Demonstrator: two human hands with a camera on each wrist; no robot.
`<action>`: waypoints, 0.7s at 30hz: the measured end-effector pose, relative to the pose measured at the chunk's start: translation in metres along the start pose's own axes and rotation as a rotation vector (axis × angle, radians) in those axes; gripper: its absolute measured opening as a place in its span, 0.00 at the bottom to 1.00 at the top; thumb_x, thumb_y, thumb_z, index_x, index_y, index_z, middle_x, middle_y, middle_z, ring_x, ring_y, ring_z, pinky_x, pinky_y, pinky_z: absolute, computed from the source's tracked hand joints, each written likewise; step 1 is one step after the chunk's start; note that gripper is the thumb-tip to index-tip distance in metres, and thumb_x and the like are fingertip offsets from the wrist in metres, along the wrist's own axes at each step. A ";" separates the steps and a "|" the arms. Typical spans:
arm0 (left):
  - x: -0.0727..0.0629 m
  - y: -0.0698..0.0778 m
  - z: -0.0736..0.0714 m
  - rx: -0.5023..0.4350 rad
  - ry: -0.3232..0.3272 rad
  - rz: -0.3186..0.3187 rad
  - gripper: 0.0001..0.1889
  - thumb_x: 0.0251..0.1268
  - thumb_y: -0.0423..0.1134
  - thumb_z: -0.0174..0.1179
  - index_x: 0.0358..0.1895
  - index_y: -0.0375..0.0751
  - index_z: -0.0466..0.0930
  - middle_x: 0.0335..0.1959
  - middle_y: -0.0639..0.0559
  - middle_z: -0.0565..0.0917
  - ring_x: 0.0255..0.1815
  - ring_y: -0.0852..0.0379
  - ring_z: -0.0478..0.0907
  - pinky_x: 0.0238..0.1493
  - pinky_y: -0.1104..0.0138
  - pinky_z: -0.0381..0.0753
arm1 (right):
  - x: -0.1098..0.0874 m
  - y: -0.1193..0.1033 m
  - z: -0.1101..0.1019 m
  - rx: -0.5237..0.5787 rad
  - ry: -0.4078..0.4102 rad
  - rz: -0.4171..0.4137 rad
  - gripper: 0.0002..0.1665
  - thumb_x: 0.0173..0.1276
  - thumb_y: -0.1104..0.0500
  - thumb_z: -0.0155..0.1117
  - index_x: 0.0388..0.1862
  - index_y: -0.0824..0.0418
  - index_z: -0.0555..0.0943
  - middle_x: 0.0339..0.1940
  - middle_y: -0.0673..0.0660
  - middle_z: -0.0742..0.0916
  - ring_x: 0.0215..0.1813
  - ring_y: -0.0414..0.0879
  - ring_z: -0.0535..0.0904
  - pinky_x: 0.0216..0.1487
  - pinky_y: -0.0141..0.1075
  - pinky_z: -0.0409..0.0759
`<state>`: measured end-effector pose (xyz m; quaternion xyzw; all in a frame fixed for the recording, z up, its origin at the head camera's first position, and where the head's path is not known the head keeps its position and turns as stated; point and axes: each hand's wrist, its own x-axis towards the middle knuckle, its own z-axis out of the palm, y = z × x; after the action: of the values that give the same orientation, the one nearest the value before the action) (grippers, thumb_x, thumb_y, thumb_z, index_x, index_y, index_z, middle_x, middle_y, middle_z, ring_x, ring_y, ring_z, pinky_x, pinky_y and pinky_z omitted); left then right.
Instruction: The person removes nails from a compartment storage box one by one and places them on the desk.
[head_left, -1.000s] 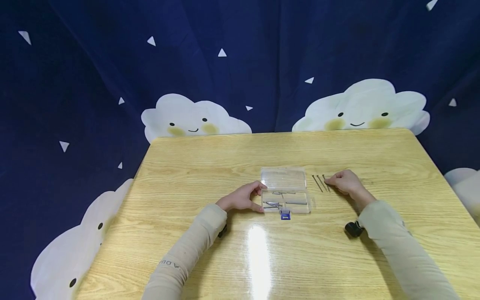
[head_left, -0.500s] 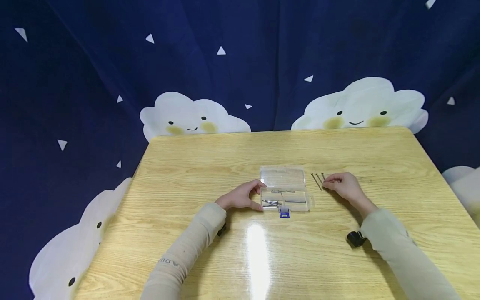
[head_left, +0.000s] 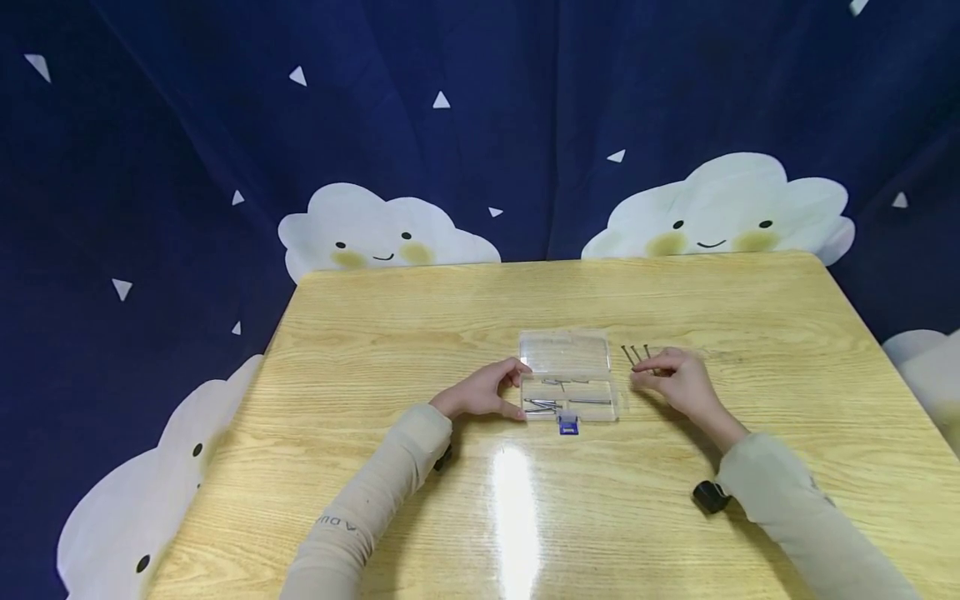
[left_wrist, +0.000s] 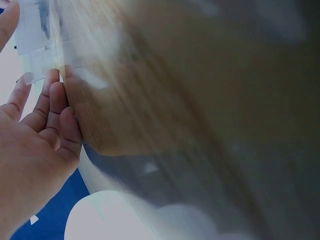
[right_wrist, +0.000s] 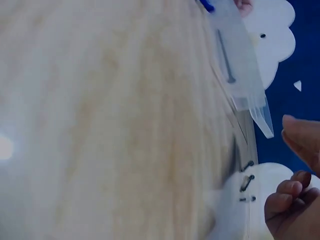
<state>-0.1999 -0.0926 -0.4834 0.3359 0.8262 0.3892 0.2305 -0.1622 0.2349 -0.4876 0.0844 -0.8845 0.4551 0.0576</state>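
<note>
A clear plastic compartment box [head_left: 592, 390] with a blue latch [head_left: 568, 426] stands open on the wooden table. Several silver nails [head_left: 542, 407] lie in its sections. My left hand [head_left: 487, 390] holds the box's left side, thumb at the near corner and fingers at the far one; in the left wrist view its fingertips [left_wrist: 56, 92] are against the box. To the right of the box, three dark nails [head_left: 626, 353] lie side by side. My right hand [head_left: 678, 385] is just beside them, covering their lower ends; nothing shows between its thumb and fingers.
The box's transparent lid [head_left: 565, 352] lies folded back behind it, toward the table's far edge. A dark blue curtain [head_left: 525, 108] with clouds hangs behind the table [head_left: 405, 325]. A bright glare lies on the tabletop in front of the box.
My right hand has drawn slightly left and toward me from the rightmost dark nail, its fingers off the head end. The left hand stays on the box.
</note>
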 end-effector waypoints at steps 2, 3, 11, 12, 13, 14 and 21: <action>0.000 0.000 0.000 0.003 -0.003 -0.003 0.34 0.45 0.37 0.71 0.57 0.34 0.66 0.39 0.47 0.71 0.42 0.56 0.67 0.48 0.67 0.66 | -0.002 -0.001 0.003 0.013 -0.002 -0.040 0.07 0.50 0.64 0.72 0.30 0.65 0.85 0.22 0.55 0.75 0.24 0.42 0.63 0.25 0.32 0.63; 0.000 0.000 0.000 0.002 -0.003 -0.003 0.34 0.45 0.37 0.71 0.57 0.34 0.66 0.39 0.47 0.71 0.42 0.56 0.67 0.47 0.67 0.66 | -0.003 -0.001 0.004 0.019 -0.007 -0.059 0.07 0.50 0.64 0.72 0.29 0.65 0.85 0.22 0.55 0.74 0.24 0.42 0.63 0.26 0.32 0.63; 0.001 -0.001 0.001 -0.030 -0.007 0.003 0.34 0.45 0.36 0.71 0.57 0.34 0.66 0.39 0.45 0.71 0.42 0.53 0.67 0.48 0.64 0.66 | -0.010 -0.003 0.012 0.037 -0.036 -0.182 0.06 0.47 0.67 0.73 0.27 0.65 0.86 0.24 0.59 0.69 0.27 0.46 0.61 0.29 0.32 0.62; 0.001 -0.001 0.001 -0.038 -0.006 0.005 0.34 0.45 0.35 0.71 0.57 0.33 0.66 0.39 0.44 0.71 0.43 0.52 0.67 0.48 0.62 0.66 | -0.011 -0.003 0.014 0.040 -0.039 -0.195 0.06 0.47 0.68 0.73 0.27 0.65 0.86 0.23 0.58 0.68 0.27 0.46 0.61 0.30 0.32 0.61; 0.001 -0.001 0.001 -0.043 -0.006 0.009 0.34 0.45 0.35 0.71 0.57 0.33 0.66 0.40 0.43 0.71 0.43 0.51 0.67 0.48 0.61 0.65 | -0.011 -0.003 0.015 0.039 -0.042 -0.206 0.06 0.46 0.68 0.73 0.27 0.65 0.86 0.23 0.58 0.67 0.27 0.46 0.61 0.30 0.32 0.61; 0.001 -0.001 0.001 -0.047 -0.005 0.013 0.34 0.45 0.35 0.71 0.57 0.33 0.66 0.40 0.43 0.71 0.43 0.50 0.67 0.49 0.60 0.65 | -0.012 -0.003 0.017 0.046 -0.047 -0.214 0.06 0.46 0.69 0.73 0.26 0.66 0.86 0.24 0.58 0.67 0.27 0.46 0.61 0.29 0.32 0.61; 0.001 -0.002 0.001 0.001 0.003 0.010 0.34 0.44 0.36 0.72 0.56 0.34 0.66 0.38 0.48 0.71 0.41 0.56 0.67 0.47 0.67 0.65 | -0.016 -0.024 0.022 0.097 -0.094 -0.342 0.10 0.38 0.76 0.73 0.23 0.70 0.84 0.22 0.57 0.64 0.25 0.48 0.59 0.26 0.32 0.59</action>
<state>-0.2010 -0.0921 -0.4852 0.3398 0.8250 0.3903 0.2272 -0.1420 0.2052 -0.4843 0.2575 -0.8359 0.4765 0.0887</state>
